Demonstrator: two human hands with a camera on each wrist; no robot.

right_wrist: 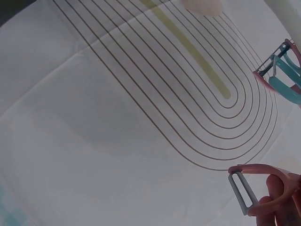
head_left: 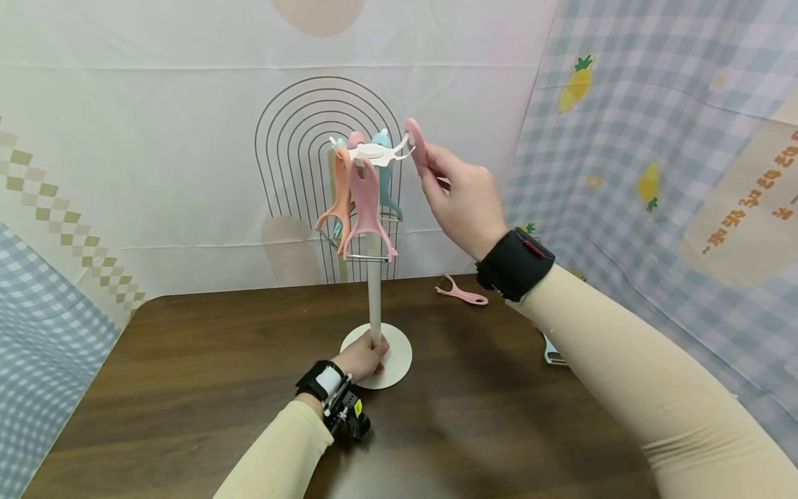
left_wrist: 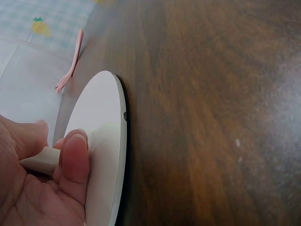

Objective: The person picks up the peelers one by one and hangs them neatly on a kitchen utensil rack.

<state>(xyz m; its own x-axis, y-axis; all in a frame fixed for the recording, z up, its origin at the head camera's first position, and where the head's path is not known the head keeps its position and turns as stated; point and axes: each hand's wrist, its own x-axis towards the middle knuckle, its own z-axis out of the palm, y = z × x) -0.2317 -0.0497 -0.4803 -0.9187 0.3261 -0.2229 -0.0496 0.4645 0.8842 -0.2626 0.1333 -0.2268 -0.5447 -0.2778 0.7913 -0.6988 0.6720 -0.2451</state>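
A white stand rises from a round base, with a hooked white top. My left hand grips its pole low down, just above the base. Up at the right-hand hook, my right hand pinches a pink peeler, whose handle end overlaps the hook tip in the head view. The right wrist view shows this peeler's metal blade beside the fingers. Hanging around the top are an orange peeler, another pink peeler and a blue peeler, with others partly hidden behind.
A pink peeler lies on the brown table near its back edge. Farther right, a light blue peeler is partly covered by my right forearm. A white cloth hangs behind, and a checked cloth on the right.
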